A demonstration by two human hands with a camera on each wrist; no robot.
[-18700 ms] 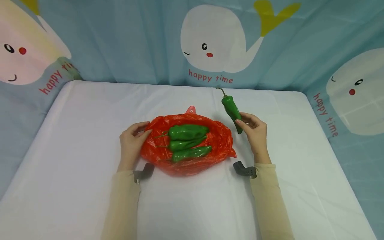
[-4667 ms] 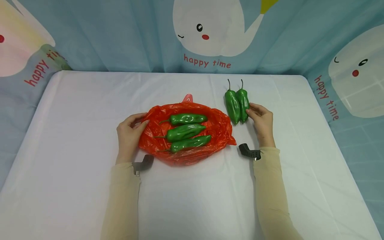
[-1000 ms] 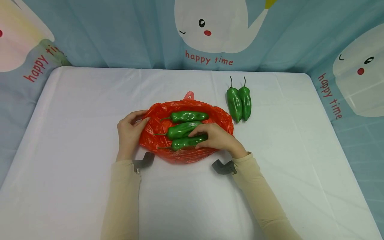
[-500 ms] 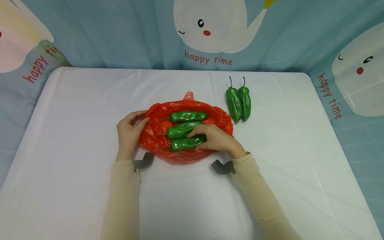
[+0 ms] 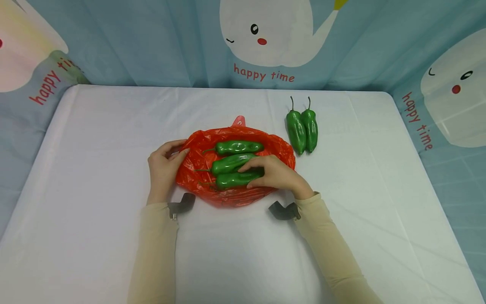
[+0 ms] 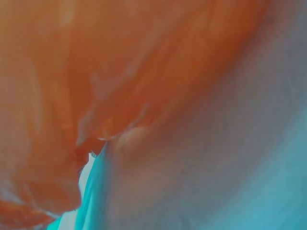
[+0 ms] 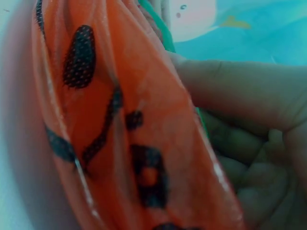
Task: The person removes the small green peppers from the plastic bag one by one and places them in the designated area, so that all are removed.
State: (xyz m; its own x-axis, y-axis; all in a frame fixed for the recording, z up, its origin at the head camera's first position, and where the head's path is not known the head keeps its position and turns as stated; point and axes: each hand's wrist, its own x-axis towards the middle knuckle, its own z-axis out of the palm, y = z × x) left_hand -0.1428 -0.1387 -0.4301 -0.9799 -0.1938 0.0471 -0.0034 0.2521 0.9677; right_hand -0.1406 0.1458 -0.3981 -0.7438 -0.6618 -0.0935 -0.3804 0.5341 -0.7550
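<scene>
A red plastic bag (image 5: 281, 145) lies opened wide on the white table, three long green peppers side by side in it. My left hand (image 5: 164, 169) pinches the bag's left rim between thumb and fingers; the left wrist view shows the bag's orange-looking film (image 6: 120, 62) close up. My right hand (image 5: 279, 173) reaches in from the right and grips the tip end of the front pepper (image 5: 231, 180), thumb on its near side. Just behind are the middle pepper (image 5: 228, 164) and the back pepper (image 5: 237, 147). In the right wrist view the printed bag wall (image 7: 158, 96) hides most of that pepper.
Two more green peppers, a left one (image 5: 296, 131) and a right one (image 5: 310, 131), lie together beyond the bag's right side, stems away from me. A blue curtain (image 5: 163, 42) with whale prints hangs along the table's far edge.
The pepper my right hand held up earlier now lies on the table among two there. My right hand has since moved left into the bag. Lately the front pepper has shifted slightly in its grip.
</scene>
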